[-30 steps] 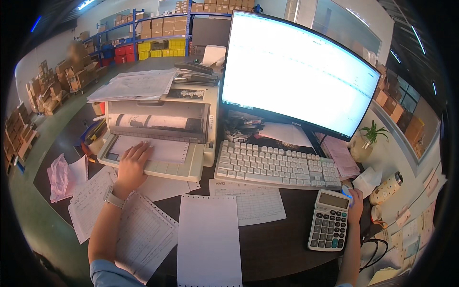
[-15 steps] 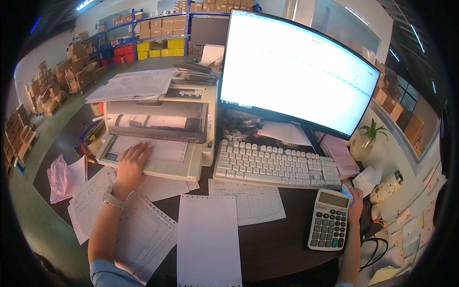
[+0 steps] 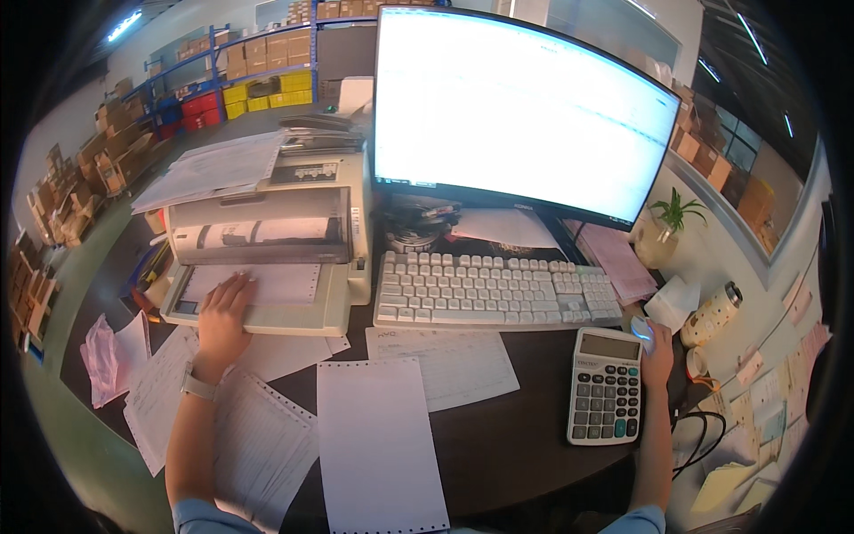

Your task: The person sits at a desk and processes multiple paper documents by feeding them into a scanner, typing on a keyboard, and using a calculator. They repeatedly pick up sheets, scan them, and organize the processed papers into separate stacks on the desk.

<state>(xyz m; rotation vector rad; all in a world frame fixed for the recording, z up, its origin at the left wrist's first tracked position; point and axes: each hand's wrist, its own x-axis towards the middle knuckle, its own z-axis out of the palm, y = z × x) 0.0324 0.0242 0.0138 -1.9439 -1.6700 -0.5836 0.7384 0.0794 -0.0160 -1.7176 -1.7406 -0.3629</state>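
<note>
My left hand (image 3: 226, 313) lies flat with fingers stretched out on a white sheet with punched edges (image 3: 285, 283), which rests in the front tray of a beige dot-matrix printer (image 3: 356, 214). A pale watch (image 3: 197, 383) is on that wrist. On the right, my right hand (image 3: 656, 354) is curved over a computer mouse (image 3: 640, 329) with a blue glow; the hand hides most of it. Just left of that hand lies a grey calculator (image 3: 605, 387). A white keyboard (image 3: 498, 291) sits below a bright, washed-out monitor (image 3: 525, 116).
A blank punched sheet (image 3: 378, 445) lies front centre, beside printed forms (image 3: 445, 369) and a fanned stack of forms (image 3: 262, 445). Pink crumpled plastic (image 3: 100, 356) is at the left edge. A potted plant (image 3: 658, 236) and patterned bottle (image 3: 712, 316) stand right; shelves with boxes (image 3: 267, 53) are behind.
The whole scene has shifted left in the picture as the view turned slightly right. Both hands keep their places, the left on the sheet and the right on the mouse.
</note>
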